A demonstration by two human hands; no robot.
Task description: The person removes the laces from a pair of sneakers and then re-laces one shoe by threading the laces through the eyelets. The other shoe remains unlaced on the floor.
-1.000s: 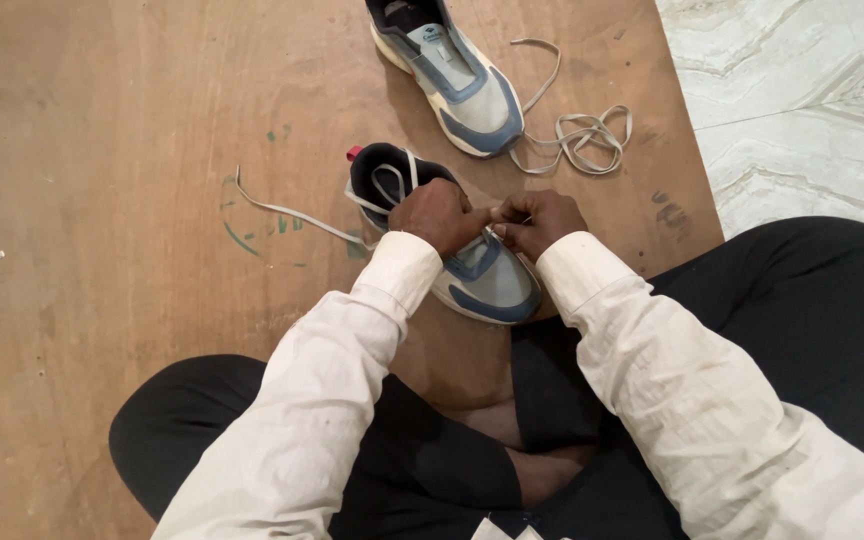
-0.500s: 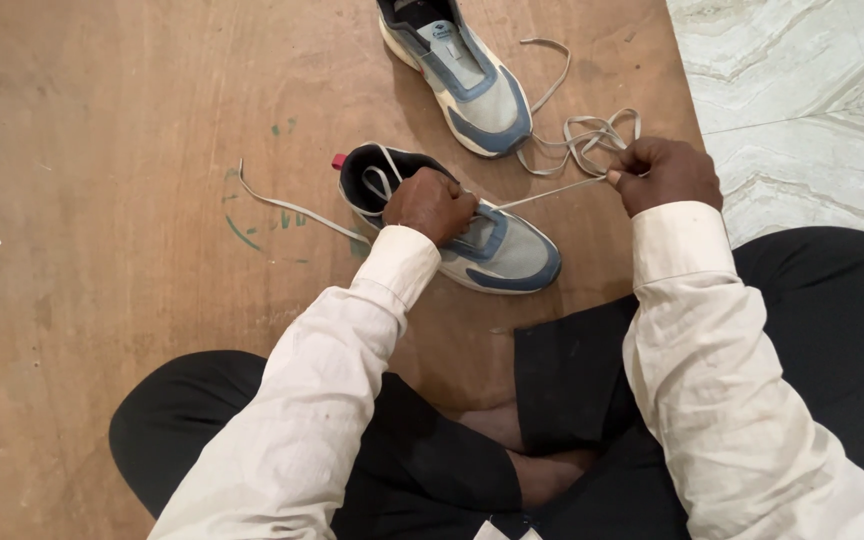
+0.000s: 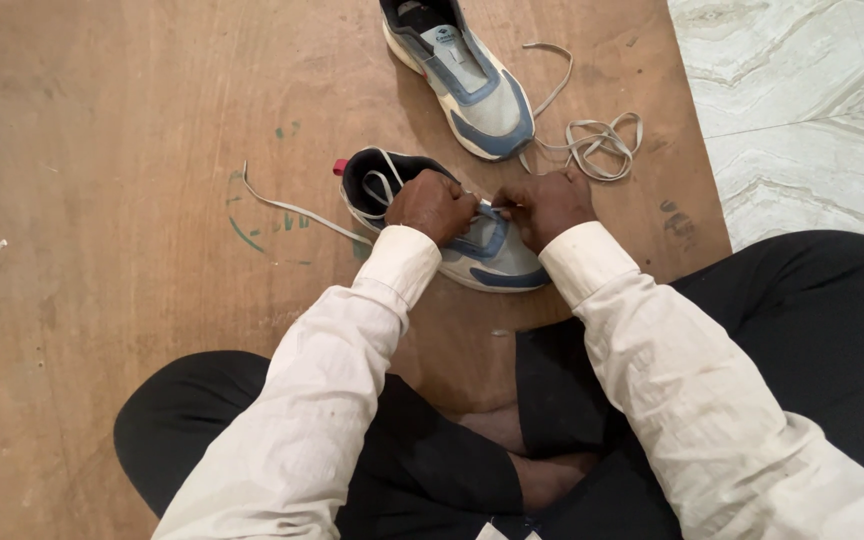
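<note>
Head view, centre of the frame: near shoe (image 3: 472,245) on its sole, heel toward the upper left, toe toward the lower right, lying directly under both hands. Left hand (image 3: 434,204) pressed down on the tongue and laced area, fingers curled and closed against the upper; whether a lace is pinched there cannot be told. Right hand (image 3: 549,203) just beside it on the right, knuckles up, fingertips pinched together on a thin pale lace (image 3: 493,209) at the shoe's eyelets, the two hands nearly touching over the middle of the shoe.

Shoe upper of grey-white mesh with blue overlays, dark padded collar, small red tab at the heel, thick pale sole. Flat grey lace end (image 3: 292,208) trailing left from the collar across the board. Both wrists bent down, forearms in creased cream sleeves converging from the lower edge of the frame.

Upper centre: second shoe (image 3: 460,75) of the same kind, unlaced, well apart from the hands, with a loose lace bundle (image 3: 597,140) heaped to its right. Beneath everything, scuffed brown plywood board (image 3: 112,200) with green marks; pale patterned floor tiles (image 3: 802,100) at the upper right.
</note>
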